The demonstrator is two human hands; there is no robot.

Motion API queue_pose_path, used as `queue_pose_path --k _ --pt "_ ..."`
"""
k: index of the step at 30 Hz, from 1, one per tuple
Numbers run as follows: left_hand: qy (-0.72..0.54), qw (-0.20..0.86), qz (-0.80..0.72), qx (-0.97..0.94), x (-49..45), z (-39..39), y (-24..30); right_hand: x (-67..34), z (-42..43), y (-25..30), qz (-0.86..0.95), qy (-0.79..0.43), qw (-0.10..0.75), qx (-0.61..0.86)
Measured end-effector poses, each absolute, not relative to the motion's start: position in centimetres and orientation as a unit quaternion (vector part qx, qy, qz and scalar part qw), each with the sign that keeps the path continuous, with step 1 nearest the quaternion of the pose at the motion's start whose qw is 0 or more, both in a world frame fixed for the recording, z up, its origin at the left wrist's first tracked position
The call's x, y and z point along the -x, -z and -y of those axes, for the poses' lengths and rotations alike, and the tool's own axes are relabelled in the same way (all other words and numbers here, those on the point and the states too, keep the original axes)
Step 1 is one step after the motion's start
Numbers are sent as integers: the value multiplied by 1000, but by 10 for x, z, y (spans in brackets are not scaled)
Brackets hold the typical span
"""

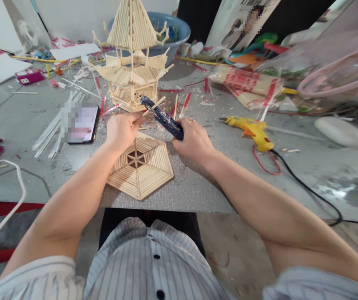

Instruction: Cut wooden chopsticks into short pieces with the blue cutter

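Observation:
My left hand pinches a thin wooden stick that points up and to the right. My right hand is closed on blue-handled cutters, whose jaws sit at the stick. Both hands hover over a flat hexagonal panel made of glued sticks, lying near the table's front edge. Behind them stands a tall stick pagoda model with tiered roofs.
A yellow glue gun with a black cord lies to the right. A phone and loose sticks lie to the left. Packs of sticks, a blue basin, plastic bags and scraps crowd the back. A white cable hangs at left.

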State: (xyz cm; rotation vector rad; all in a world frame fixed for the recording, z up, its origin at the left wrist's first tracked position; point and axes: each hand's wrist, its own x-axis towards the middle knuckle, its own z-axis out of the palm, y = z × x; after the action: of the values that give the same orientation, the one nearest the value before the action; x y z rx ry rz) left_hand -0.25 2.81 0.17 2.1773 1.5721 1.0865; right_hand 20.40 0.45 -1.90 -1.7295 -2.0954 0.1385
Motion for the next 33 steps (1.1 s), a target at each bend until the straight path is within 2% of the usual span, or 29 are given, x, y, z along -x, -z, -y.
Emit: queue_pose_path --k 15,33 --pt "-346 72 -559 -750 -1 -25 0 -201 -3 11 750 -44 170 637" --pt "-365 113 -552 -741 -1 -30 5 -203 -8 5 745 -69 146 648"
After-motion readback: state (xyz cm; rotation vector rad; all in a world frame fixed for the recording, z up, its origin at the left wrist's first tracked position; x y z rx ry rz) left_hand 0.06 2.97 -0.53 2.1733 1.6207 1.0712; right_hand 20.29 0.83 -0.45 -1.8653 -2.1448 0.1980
